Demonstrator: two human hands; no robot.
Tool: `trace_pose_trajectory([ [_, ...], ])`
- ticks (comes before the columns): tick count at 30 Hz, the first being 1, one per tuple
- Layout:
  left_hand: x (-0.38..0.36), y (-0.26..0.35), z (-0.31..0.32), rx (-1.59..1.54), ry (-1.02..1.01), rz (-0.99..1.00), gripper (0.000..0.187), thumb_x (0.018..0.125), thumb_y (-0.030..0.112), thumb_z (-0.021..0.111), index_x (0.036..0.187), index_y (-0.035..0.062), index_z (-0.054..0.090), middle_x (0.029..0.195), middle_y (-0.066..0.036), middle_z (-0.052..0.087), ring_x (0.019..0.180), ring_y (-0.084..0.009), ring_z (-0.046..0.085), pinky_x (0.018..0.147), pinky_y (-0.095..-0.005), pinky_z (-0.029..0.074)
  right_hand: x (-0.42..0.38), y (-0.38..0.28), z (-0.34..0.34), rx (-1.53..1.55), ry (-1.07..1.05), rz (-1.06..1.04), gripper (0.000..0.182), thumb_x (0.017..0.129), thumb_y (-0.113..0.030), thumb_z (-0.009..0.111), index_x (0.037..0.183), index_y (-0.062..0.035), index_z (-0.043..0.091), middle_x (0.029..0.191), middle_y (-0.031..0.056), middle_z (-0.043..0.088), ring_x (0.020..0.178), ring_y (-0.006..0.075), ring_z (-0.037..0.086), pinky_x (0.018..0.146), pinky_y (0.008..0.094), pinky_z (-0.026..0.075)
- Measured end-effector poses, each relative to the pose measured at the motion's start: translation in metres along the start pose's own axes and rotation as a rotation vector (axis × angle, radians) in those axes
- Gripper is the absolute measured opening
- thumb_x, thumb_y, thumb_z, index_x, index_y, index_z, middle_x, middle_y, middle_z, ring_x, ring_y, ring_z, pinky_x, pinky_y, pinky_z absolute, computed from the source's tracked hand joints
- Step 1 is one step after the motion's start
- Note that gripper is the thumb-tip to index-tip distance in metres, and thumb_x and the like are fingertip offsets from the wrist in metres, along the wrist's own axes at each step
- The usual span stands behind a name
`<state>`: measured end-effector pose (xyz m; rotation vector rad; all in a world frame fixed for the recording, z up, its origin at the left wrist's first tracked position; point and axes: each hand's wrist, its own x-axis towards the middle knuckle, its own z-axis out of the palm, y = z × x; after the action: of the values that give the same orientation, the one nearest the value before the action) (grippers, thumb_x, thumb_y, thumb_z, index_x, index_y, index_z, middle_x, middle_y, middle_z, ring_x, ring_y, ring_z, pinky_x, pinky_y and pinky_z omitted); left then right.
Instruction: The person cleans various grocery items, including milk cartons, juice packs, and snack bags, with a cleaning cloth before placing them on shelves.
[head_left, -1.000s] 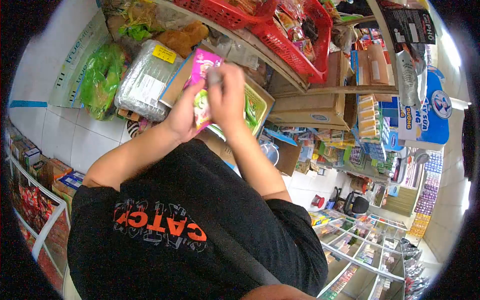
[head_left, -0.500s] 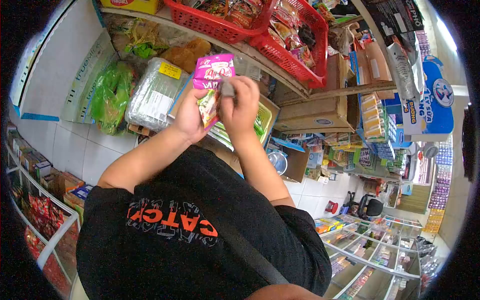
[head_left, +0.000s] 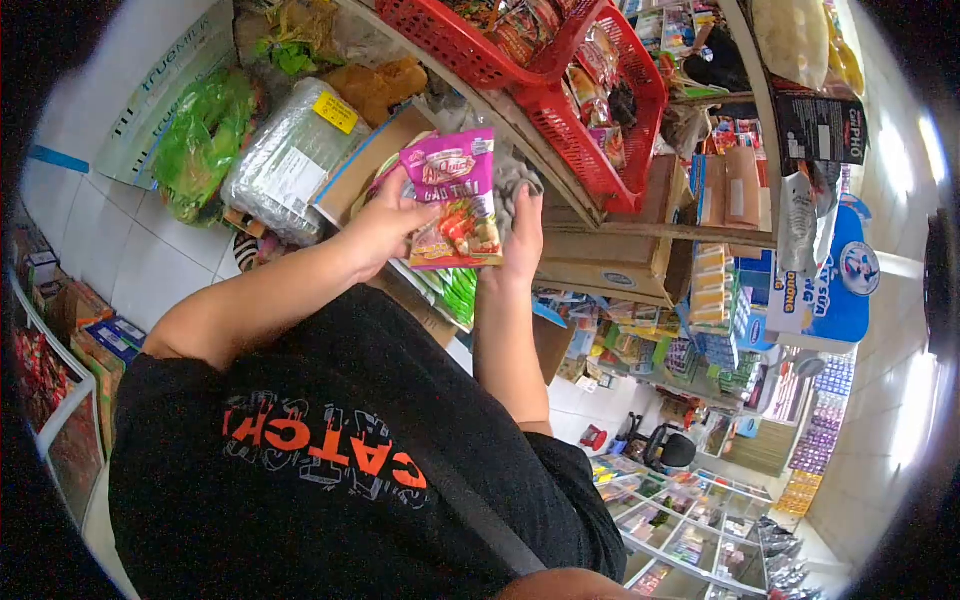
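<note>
My left hand (head_left: 385,232) grips a purple seasoning packet (head_left: 455,180) by its left side, thumb across the front. Its printed face, with a picture of food, is turned up toward me. Behind the packet's right side, my right hand (head_left: 522,235) is curled around a grey cloth (head_left: 518,178). Some of the right fingers are hidden by the packet. Another purplish packet edge (head_left: 385,168) shows behind my left fingers. Below the hands lie green packages (head_left: 457,292) in an open carton.
Red plastic baskets (head_left: 640,150) full of packets stand on the shelf above. To the left are a plastic-wrapped bundle (head_left: 285,165) and a green bag (head_left: 205,150). A cardboard box (head_left: 610,270) sits to the right, and glass display cases (head_left: 690,520) stand at lower right.
The packet has turned to show its front more fully. My right hand with the grey cloth has moved from in front of the packet to behind its right side. The view has shifted.
</note>
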<state>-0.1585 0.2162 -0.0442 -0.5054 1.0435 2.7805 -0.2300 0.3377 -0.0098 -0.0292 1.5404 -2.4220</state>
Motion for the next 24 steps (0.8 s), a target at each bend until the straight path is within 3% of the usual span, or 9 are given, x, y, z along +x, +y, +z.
trace_pose_trajectory([
  [3, 0.008, -0.008, 0.002, -0.249, -0.052, -0.031, 0.043, 0.089, 0.032, 0.045, 0.128, 0.0162, 0.033, 0.109, -0.007, 0.052, 0.093, -0.0169, 0.056, 0.075, -0.0356, 0.049, -0.004, 0.003, 0.011, -0.412, -0.126, -0.047, 0.024, 0.086, -0.008, 0.049, 0.109, -0.0069, 0.047, 0.102, 0.0051, 0.053, 0.093, 0.0143, 0.050, 0.083, 0.0278, 0.041],
  [5, 0.018, -0.018, -0.015, -0.421, -0.274, -0.051, 0.044, 0.089, 0.044, 0.039, 0.121, 0.0132, 0.043, 0.108, -0.005, 0.052, 0.094, -0.0148, 0.054, 0.077, -0.0285, 0.046, -0.016, 0.022, 0.021, -0.718, -0.223, -0.230, 0.026, 0.082, -0.008, 0.051, 0.107, -0.0056, 0.049, 0.112, 0.0116, 0.051, 0.106, 0.0242, 0.046, 0.092, 0.0347, 0.036],
  [6, 0.019, -0.019, -0.021, -0.360, -0.115, -0.030, 0.043, 0.089, 0.044, 0.039, 0.114, 0.0101, 0.048, 0.107, -0.007, 0.052, 0.095, -0.0151, 0.054, 0.080, -0.0269, 0.045, -0.019, 0.036, 0.022, -0.792, -0.333, -0.383, 0.025, 0.080, -0.009, 0.052, 0.105, -0.0049, 0.050, 0.116, 0.0144, 0.050, 0.113, 0.0293, 0.044, 0.096, 0.0376, 0.033],
  [9, 0.021, -0.021, -0.029, -0.591, -0.232, 0.006, 0.045, 0.088, 0.045, 0.039, 0.116, 0.0105, 0.045, 0.106, -0.008, 0.053, 0.096, -0.0181, 0.055, 0.085, -0.0335, 0.045, -0.027, 0.043, 0.032, -0.991, -0.506, -0.650, 0.025, 0.075, -0.003, 0.050, 0.100, -0.0014, 0.052, 0.118, 0.0206, 0.047, 0.123, 0.0438, 0.030, 0.100, 0.0439, 0.027],
  [13, 0.014, -0.026, -0.029, -0.510, -0.284, -0.210, 0.050, 0.087, 0.051, 0.037, 0.119, 0.0134, 0.043, 0.109, -0.008, 0.053, 0.100, -0.0194, 0.053, 0.083, -0.0347, 0.046, 0.004, 0.044, 0.024, -1.121, -0.315, -0.740, 0.028, 0.075, -0.002, 0.046, 0.103, 0.0008, 0.052, 0.115, 0.0192, 0.051, 0.118, 0.0359, 0.040, 0.098, 0.0397, 0.030],
  [17, 0.010, -0.021, -0.014, -0.584, -0.267, -0.192, 0.046, 0.087, 0.049, 0.036, 0.113, 0.0138, 0.048, 0.105, -0.006, 0.055, 0.095, -0.0185, 0.055, 0.080, -0.0331, 0.046, 0.011, 0.045, 0.022, -0.964, -0.242, -0.468, 0.022, 0.077, -0.004, 0.048, 0.098, 0.0013, 0.052, 0.113, 0.0183, 0.052, 0.107, 0.0326, 0.048, 0.094, 0.0387, 0.035],
  [19, 0.014, -0.022, -0.018, -0.550, -0.062, -0.079, 0.050, 0.086, 0.054, 0.034, 0.111, 0.0137, 0.049, 0.103, -0.004, 0.054, 0.095, -0.0158, 0.053, 0.080, -0.0297, 0.045, -0.006, 0.046, 0.025, -0.953, -0.414, -0.476, 0.025, 0.077, -0.007, 0.050, 0.100, 0.0004, 0.051, 0.115, 0.0187, 0.051, 0.110, 0.0307, 0.046, 0.094, 0.0380, 0.034],
  [20, 0.033, -0.044, -0.043, -0.690, -0.267, 0.093, 0.048, 0.087, 0.054, 0.034, 0.106, 0.0131, 0.050, 0.098, -0.005, 0.054, 0.093, -0.0159, 0.054, 0.080, -0.0313, 0.045, -0.016, 0.045, 0.026, -0.948, -0.514, -0.501, 0.027, 0.078, -0.008, 0.050, 0.103, 0.0004, 0.050, 0.116, 0.0185, 0.050, 0.112, 0.0284, 0.045, 0.095, 0.0369, 0.033],
  [24, 0.009, -0.019, -0.029, -0.662, -0.095, 0.011, 0.039, 0.088, 0.047, 0.037, 0.102, 0.0134, 0.051, 0.098, -0.006, 0.055, 0.093, -0.0159, 0.054, 0.080, -0.0337, 0.045, -0.026, 0.038, 0.033, -0.945, -0.627, -0.582, 0.024, 0.078, -0.013, 0.053, 0.098, -0.0004, 0.051, 0.115, 0.0192, 0.051, 0.110, 0.0323, 0.047, 0.094, 0.0395, 0.034],
])
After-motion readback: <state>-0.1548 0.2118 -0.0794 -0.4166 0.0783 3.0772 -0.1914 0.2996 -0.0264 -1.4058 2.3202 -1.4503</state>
